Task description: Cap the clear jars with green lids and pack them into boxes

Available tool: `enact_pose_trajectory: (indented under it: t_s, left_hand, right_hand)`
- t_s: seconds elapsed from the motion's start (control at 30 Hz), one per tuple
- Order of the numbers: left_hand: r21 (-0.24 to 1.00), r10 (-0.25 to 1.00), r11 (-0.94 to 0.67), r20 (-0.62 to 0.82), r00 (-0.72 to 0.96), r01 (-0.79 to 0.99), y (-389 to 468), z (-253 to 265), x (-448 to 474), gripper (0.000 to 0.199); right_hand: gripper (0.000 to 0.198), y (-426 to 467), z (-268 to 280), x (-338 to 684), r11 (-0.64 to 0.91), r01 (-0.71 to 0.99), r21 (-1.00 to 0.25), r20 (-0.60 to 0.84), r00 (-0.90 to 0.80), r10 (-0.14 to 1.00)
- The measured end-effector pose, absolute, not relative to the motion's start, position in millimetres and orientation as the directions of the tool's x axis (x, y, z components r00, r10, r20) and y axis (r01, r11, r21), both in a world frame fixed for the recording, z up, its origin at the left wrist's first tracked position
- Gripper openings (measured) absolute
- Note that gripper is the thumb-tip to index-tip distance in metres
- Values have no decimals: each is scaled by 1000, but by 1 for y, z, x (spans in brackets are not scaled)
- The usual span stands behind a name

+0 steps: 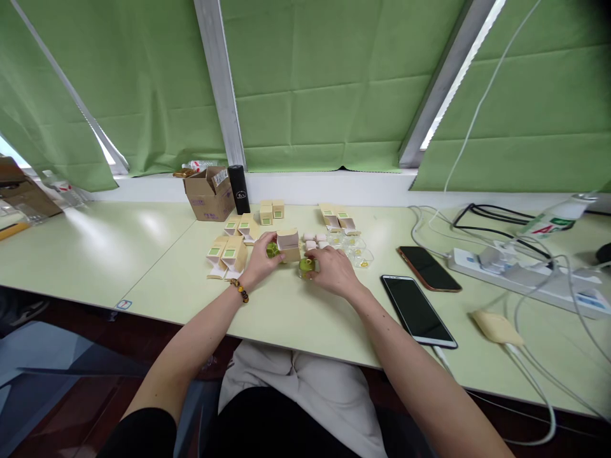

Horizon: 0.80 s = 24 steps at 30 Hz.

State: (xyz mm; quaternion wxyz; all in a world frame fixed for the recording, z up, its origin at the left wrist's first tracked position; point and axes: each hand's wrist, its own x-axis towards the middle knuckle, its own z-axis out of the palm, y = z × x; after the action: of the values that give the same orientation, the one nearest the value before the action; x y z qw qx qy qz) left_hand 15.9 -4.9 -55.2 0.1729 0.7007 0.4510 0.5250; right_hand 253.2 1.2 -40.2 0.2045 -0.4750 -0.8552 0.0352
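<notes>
A small cream box [289, 248] with its pale flap up is gripped by my left hand [260, 257]. Green printing or a green piece shows at the box's left side [272, 249], partly under the fingers. My right hand [331, 270] has its fingers closed on a small green piece in a clear cup [306, 267], just right of the box. Beyond my right hand sit several pinkish-white pieces [310, 237] and several clear plastic cups [358, 249]. Open cream boxes [233, 249] stand left of my left hand, and more open boxes [338, 218] lie behind.
Closed cream boxes [272, 212] stand near a brown carton [209, 196] and a black cylinder [239, 189] by the wall. To the right lie two phones [419, 310], a power strip [525, 280], tangled cables, a cream charger [497, 328] and a tilted bottle [556, 216].
</notes>
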Motion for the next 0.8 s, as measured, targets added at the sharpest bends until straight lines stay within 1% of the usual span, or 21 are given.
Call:
enact_pose_trajectory:
  t_s: [0.1, 0.2, 0.3, 0.37, 0.47, 0.53, 0.6, 0.67, 0.73, 0.8]
  left_hand:
    - [708, 832, -509, 551, 68, 489, -7, -51, 15, 45]
    - [700, 854, -481, 511, 101, 528, -9, -49, 16, 45]
    - [673, 866, -472, 473, 159, 570, -9, -52, 18, 50]
    - [643, 860, -494, 463, 216, 586, -10, -56, 20, 53]
    - [588, 845, -525, 444, 297, 615, -11, -60, 22, 57]
    - [562, 847, -524, 420, 326, 639, -12, -61, 22, 65]
    - [553, 843, -533, 411, 347, 640, -13, -60, 21, 76]
    - [565, 825, -563, 436, 361, 604, -15, -58, 21, 81]
    - [587, 792, -607, 500, 349, 536, -17, -55, 21, 76]
    - [580, 741, -665, 587, 324, 470, -21, -51, 23, 57]
  right_hand:
    - [31, 3, -35, 259, 475, 816, -328, 339, -367, 866]
    - [32, 6, -31, 266, 416, 777, -473, 434, -205, 877]
    - [36, 8, -29, 271, 484, 632, -605, 575, -74, 815]
    - [39, 9, -29, 271, 551, 499, -669, 630, -11, 776]
    - [41, 10, -30, 269, 591, 319, -741, 636, 50, 770]
    - [42, 11, -31, 268, 588, 226, -777, 614, 63, 787]
    - [45, 12, -32, 268, 577, 154, -802, 591, 72, 803]
    - [47, 13, -33, 267, 571, 107, -814, 580, 79, 811]
    - [48, 13, -33, 267, 576, 74, -814, 581, 84, 810]
    - [47, 12, -33, 266, 587, 44, -809, 588, 83, 804]
